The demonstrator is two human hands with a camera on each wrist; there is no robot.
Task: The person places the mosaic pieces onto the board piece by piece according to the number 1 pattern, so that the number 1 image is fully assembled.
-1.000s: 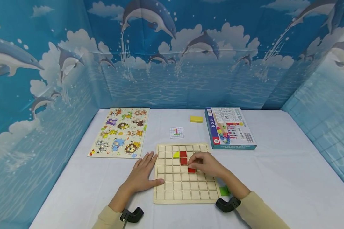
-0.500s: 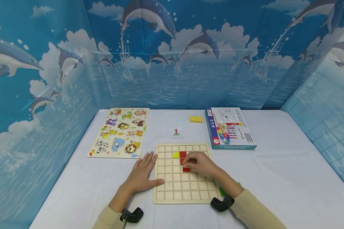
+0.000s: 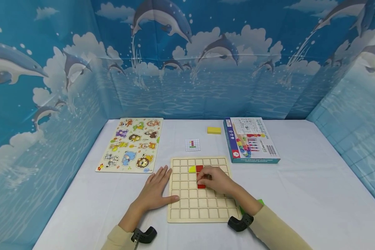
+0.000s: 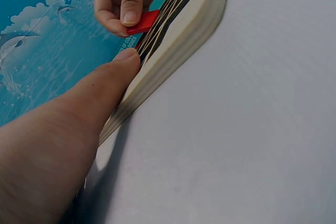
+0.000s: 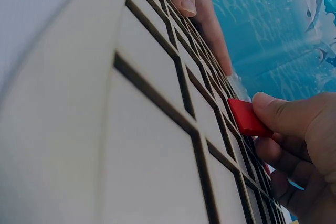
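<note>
In the head view, my right hand (image 3: 216, 178) is over the middle of a wooden grid board (image 3: 203, 219), pinching a square red tile (image 3: 201, 186) between thumb and fingers. The right wrist view shows that tile (image 5: 247, 120) tilted, one edge right at the grid. Just beyond it on the board are another red tile (image 3: 199, 168) and a yellow piece (image 3: 192, 169); a further red tile is mostly covered by my fingers. My left hand (image 3: 154, 191) lies with straight fingers beside the board's left edge, its thumb (image 4: 118, 72) resting on the rim.
Green pieces (image 3: 260, 201) lie partly hidden under my right forearm. Beyond the board are a small printed grid card (image 3: 192, 145) and a yellow block (image 3: 214, 130). An animal puzzle board (image 3: 120, 161) lies back left, a flat box (image 3: 270, 152) back right. A dolphin-print curtain encloses the table.
My right hand has moved left across the board with the red tile, which is now in line below the other red tiles. My left hand has stayed still.
</note>
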